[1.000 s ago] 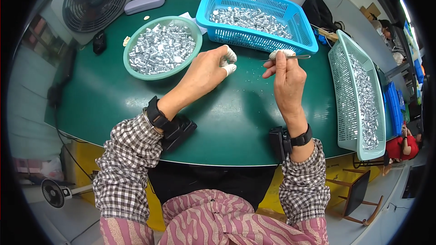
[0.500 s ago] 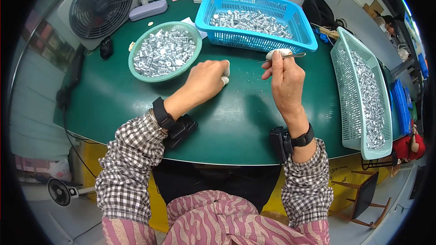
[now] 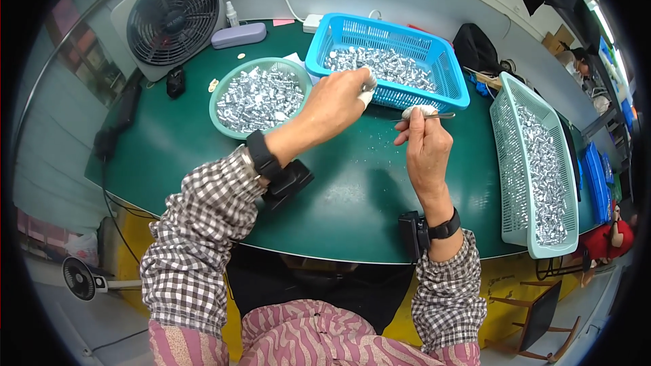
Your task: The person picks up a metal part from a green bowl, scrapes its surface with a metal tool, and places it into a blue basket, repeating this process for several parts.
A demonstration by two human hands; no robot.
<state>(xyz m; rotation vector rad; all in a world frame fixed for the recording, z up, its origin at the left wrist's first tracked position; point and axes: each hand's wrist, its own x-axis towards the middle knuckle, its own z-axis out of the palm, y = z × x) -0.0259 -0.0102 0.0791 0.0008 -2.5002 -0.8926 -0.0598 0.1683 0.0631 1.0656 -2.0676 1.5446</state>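
My left hand [image 3: 337, 99] is at the near rim of the blue plastic basket [image 3: 400, 93], its fingers closed. A small silvery metal piece [image 3: 369, 84] shows at its fingertips, beside a white finger covering. The basket holds many small silvery metal parts [image 3: 386, 68]. Just in front of it, my right hand [image 3: 428, 150] pinches a slim metal tool [image 3: 439, 116] that lies sideways across the fingers. White wrapping covers a fingertip of this hand too. What kind of tool it is, I cannot make out. Tiny shiny bits lie on the green table [image 3: 325, 210] between my hands.
A round pale green basket [image 3: 215, 118] full of similar parts stands left of my left hand. To the right is a long pale green basket [image 3: 510, 163] of them. A box fan [image 3: 174, 19] and a purple case [image 3: 239, 35] stand at the back left.
My left hand has moved right and away from me, from over the table to the blue basket's rim. My right hand keeps its grip on the tool. The view has shifted slightly.
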